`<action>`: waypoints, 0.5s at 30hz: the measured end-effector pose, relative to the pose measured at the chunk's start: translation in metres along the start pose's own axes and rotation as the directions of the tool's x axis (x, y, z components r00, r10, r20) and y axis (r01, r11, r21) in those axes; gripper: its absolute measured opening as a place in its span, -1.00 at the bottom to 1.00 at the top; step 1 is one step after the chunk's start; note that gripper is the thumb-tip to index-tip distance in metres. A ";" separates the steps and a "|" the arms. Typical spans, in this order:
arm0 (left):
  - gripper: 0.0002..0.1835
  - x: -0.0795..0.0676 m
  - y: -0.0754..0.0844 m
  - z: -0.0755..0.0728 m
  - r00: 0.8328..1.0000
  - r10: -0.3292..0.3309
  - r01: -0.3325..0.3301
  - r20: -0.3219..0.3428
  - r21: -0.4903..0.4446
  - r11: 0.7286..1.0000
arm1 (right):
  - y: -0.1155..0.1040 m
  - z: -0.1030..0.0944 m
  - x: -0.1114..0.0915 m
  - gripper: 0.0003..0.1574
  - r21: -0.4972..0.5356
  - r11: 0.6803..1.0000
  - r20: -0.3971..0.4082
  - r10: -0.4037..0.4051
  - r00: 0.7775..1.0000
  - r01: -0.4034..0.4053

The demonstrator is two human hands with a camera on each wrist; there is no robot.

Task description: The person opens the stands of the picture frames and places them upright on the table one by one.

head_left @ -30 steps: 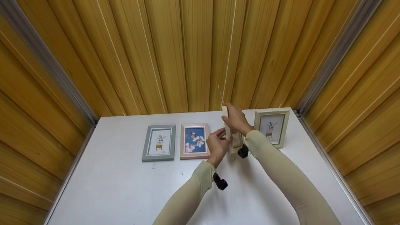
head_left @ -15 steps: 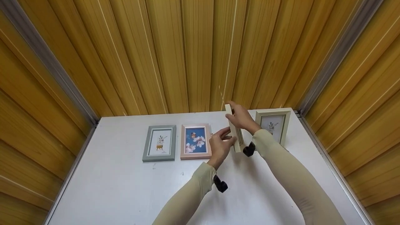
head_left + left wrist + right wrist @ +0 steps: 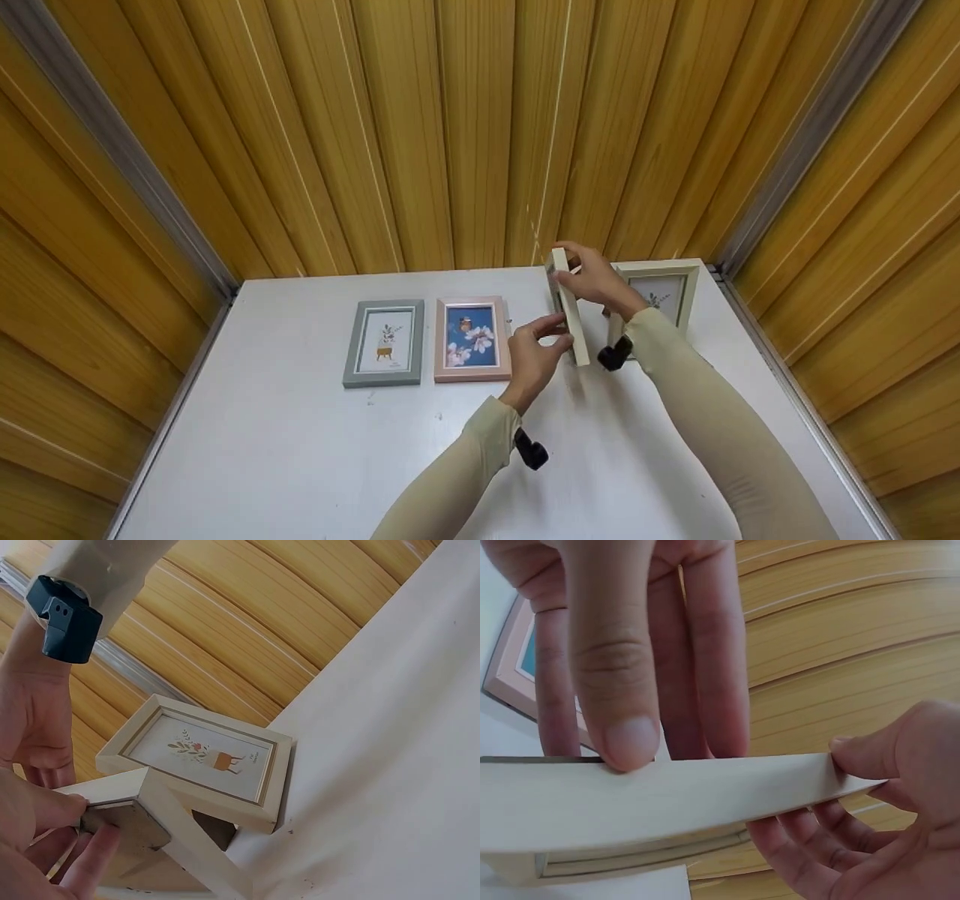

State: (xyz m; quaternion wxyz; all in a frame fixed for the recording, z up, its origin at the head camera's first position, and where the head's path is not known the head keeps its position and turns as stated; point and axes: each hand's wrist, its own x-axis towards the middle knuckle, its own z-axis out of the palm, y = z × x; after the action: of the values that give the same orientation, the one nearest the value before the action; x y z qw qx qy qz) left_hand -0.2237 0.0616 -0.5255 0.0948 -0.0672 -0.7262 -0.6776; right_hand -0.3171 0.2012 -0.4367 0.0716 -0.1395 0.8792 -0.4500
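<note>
A person has a cream frame point(image 3: 574, 322) held up to the right of the pink frame point(image 3: 472, 374). Both hands pinch it, thumb against fingers: the right hand point(image 3: 596, 281) up high, the left hand point(image 3: 531, 361) down low. Farther right of the pink frame is a standing frame point(image 3: 691, 300), quite near. A careless swing that way could knock it over, I think.

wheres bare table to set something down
The white table is bare left of the grey-green frame and in front, up to the left sleeve. A slim gap parts that frame from the pink frame. Right rear is crowded: left grip and right grip hold one cream frame beside the standing cream frame.
</note>
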 end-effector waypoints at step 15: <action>-0.65 -0.006 -0.002 0.007 0.999 0.031 -0.028 -0.025 0.131 0.991 | 0.011 -0.003 -0.004 -0.27 0.072 0.997 0.022 -0.005 1.000 0.003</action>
State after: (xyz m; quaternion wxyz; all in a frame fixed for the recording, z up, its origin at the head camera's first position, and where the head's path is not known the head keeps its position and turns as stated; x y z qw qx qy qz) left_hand -0.2189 0.0684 -0.5291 0.1186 -0.0624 -0.7667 -0.6279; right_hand -0.3157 0.2108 -0.4444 0.0853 -0.1434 0.8614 -0.4797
